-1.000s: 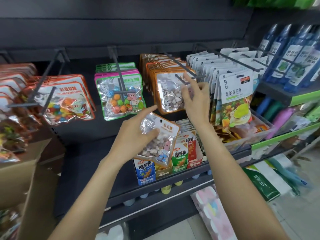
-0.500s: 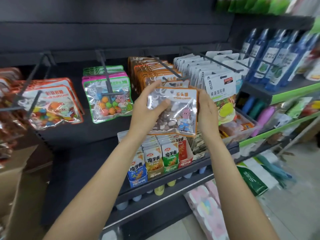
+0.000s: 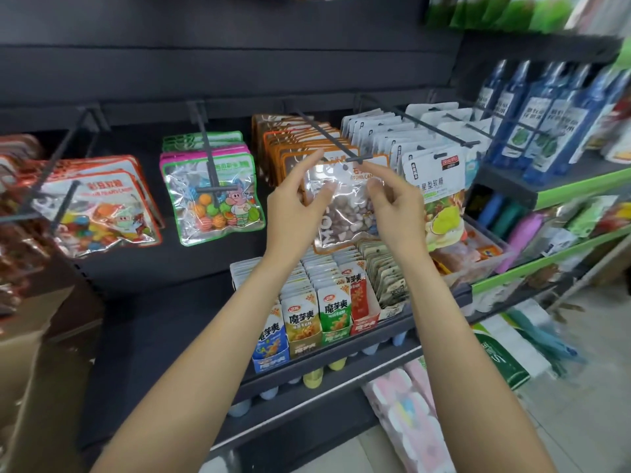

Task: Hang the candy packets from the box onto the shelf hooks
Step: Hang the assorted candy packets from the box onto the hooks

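Shelf wall: dark slatted back panel (image 3: pixel 239 63) with black metal peg hooks sticking out toward the camera, so yeah, typical shop aisle.
Floor: pale tile (image 3: pixel 580 387) off to the lower right, blurry.
Left hand: left hand (image 3: pixel 293 206) pinches the top left part of the clear orange-edged stone candy packet (image 3: pixel 345 213), thumb in front, fingers behind.
Right hand: right hand (image 3: pixel 397 213) grips the packet's top right the same way.
Packet spot: held up right at the tip of the black hook (image 3: pixel 327 138), its hang hole just below the hook's end bar; can't tell if it's actually on the peg.
Behind it: row of matching orange-edged packets (image 3: pixel 290 145) already hanging on that hook.
Neighbours: green-and-pink-edged packets of round sweets (image 3: pixel 215 192) on the next hook left, white pouches (image 3: pixel 433 172) just to the right, pretty tight on that side.
Below: small upright snack sachets in display boxes (image 3: pixel 324 308) at the front lip of the dark shelf (image 3: pixel 164 319), bare shelf to their left.
Far left: brown cardboard box (image 3: pixel 30 370), edge only.
Far right: blue bottles (image 3: pixel 546 114) on a green-edged shelf.
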### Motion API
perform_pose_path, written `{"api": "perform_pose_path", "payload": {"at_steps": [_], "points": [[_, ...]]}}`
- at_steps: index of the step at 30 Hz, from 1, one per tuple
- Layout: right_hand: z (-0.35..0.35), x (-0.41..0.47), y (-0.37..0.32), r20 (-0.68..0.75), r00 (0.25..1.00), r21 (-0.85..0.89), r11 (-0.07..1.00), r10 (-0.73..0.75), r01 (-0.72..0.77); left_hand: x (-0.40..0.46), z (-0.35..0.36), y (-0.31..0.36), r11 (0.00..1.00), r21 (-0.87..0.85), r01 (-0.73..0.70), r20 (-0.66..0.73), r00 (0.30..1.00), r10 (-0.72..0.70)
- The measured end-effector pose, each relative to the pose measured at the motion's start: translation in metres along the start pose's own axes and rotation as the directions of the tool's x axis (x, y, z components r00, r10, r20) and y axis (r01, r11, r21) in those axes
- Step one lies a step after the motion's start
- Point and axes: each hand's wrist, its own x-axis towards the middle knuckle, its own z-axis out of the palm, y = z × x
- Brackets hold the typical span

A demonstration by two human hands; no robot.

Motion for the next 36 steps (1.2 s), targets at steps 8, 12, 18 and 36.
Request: {"api": "perform_pose_path", "payload": {"at_steps": [8,12,18,36], "points": [[0.016,0.01,0.005,0.088,0.996,-0.227,0.974,0.004,0.016,0.002,-0.006,-0.014,0.983,0.177,-0.046,0.017,0.999,0.044],[0.033,0.018,0.015,0.104,0.994,-0.268,0.962,-0.022,0.049,0.009,-0.006,-0.024,0.952,0.293,-0.088,0.071,0.995,0.07],[0.052,0.035,0.023,0.106,0.994,-0.197,0.98,-0.017,0.038,0.032,-0.006,-0.034,0.936,0.347,-0.062,0.03,0.998,0.055],[0.021,-0.01,0.01,-0.036,0.995,-0.217,0.973,-0.092,0.082,0.0,-0.013,-0.024,0.903,0.407,-0.133,-0.051,0.984,0.168]]}}
